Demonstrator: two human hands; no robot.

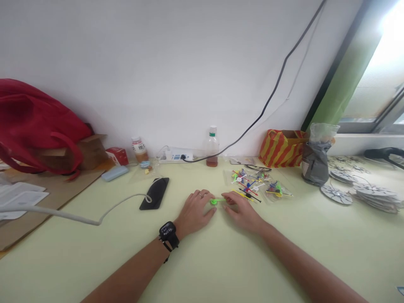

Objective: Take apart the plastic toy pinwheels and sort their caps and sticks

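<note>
Between my two hands is a small bright green plastic spinner arrow (213,202), a round base with a thin pointer, low over the table. My left hand (195,211), with a ring and a black wristwatch, has its index finger and thumb at the round part. My right hand (242,209) pinches the pointer's other end; its fingertips partly cover it. Just beyond the right hand lie loose coloured arrows (249,194) in yellow, black and red. Small plastic bags of similar coloured pieces (277,189) lie behind them.
A black phone (154,193) and a grey cable (123,201) lie at left. Along the wall stand a bottle (212,147), a power strip (176,155) and a striped bag (280,148). Stacked discs (375,193) are at right, a red bag (38,122) far left.
</note>
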